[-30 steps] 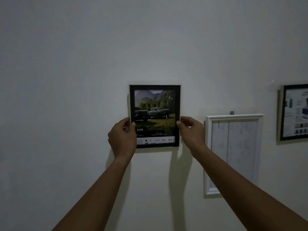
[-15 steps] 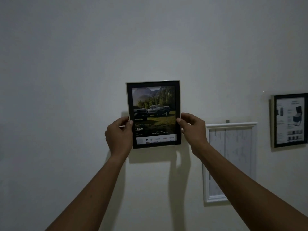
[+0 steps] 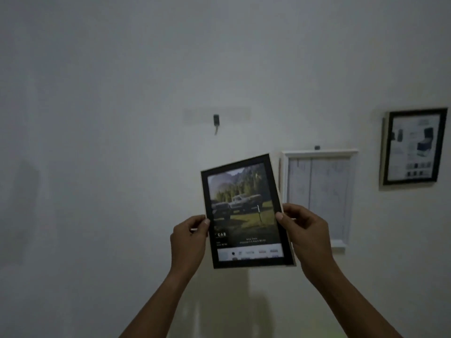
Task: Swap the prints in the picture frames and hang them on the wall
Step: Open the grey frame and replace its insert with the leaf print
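Both left hand [image 3: 188,242] and right hand [image 3: 305,237] pinch opposite edges of a tilted black rectangular picture frame [image 3: 244,211], dark wall hook [image 3: 216,119] above their grip.

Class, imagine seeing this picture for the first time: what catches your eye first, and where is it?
A tilted black frame with a truck print, held mid-picture between the left hand and right hand. Above it a bare hook sits on the wall; at right hang a white frame and a dark frame.
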{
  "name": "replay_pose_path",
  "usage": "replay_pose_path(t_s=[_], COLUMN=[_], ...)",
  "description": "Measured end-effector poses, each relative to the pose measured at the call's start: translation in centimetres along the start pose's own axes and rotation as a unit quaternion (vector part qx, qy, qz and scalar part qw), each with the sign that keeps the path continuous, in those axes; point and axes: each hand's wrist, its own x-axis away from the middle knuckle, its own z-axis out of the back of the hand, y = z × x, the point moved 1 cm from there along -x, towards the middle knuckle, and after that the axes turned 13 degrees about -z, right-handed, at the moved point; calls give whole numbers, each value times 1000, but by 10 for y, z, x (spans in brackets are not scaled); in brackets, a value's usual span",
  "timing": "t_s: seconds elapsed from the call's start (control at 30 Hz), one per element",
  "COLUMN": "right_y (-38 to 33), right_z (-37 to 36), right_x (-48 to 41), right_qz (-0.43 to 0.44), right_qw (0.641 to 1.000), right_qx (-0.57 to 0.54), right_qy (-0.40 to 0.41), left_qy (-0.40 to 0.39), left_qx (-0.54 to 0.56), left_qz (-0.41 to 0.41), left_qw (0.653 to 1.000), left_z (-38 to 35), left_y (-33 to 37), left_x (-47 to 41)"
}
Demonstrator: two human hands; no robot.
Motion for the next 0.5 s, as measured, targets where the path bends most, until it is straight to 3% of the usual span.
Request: replay_pose_path(t_s=[0.17, 0.33, 0.5], right_y=[62, 142, 198], right_z=[47, 85, 120], right_x=[89, 194, 277], right_qz=[17, 29, -5], right_qw=[992, 957, 911], right_qx=[118, 287, 413], right_qy=[48, 22, -12], left_qy=[-114, -94, -102], left_qx=[31, 194, 145], left_qz=[171, 309, 403], left_qw=[978, 926, 898], left_z=[-38, -73, -85], left_y=[-4, 17, -15], left_x=[125, 241, 324])
